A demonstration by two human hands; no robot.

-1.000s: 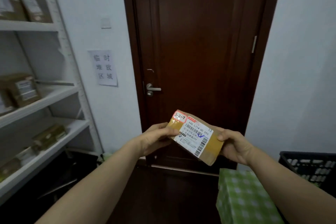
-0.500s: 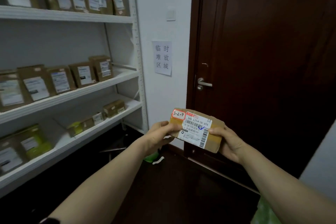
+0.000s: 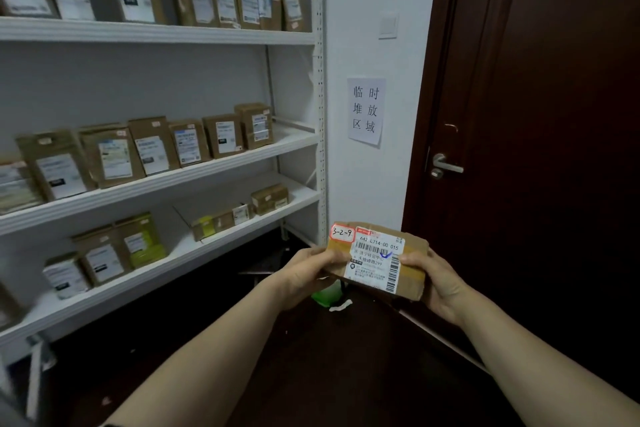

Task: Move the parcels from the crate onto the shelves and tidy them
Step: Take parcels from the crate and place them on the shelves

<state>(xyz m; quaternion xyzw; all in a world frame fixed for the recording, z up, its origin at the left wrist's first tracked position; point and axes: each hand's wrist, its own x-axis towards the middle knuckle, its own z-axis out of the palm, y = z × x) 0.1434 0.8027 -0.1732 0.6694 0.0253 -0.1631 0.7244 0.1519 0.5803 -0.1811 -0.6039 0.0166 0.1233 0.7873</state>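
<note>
A small brown cardboard parcel (image 3: 375, 258) with a white barcode label and a red-edged tag reading 3-2-9 is held in front of me at chest height. My left hand (image 3: 306, 276) grips its left end and my right hand (image 3: 438, 279) grips its right end. The white shelving unit (image 3: 156, 180) stands to my left, with rows of labelled brown parcels upright on three levels. The parcel I hold is to the right of the shelves' end post (image 3: 320, 114), not touching them. The crate is out of view.
A dark wooden door (image 3: 540, 149) with a metal handle (image 3: 445, 166) fills the right side. A paper sign (image 3: 366, 110) hangs on the white wall between shelf and door. A green object (image 3: 325, 295) lies on the dark floor below the parcel.
My view has swung left from the door toward the shelves, and the crate and the green box have left the frame. The parcel stays in both hands and now sits more level.
</note>
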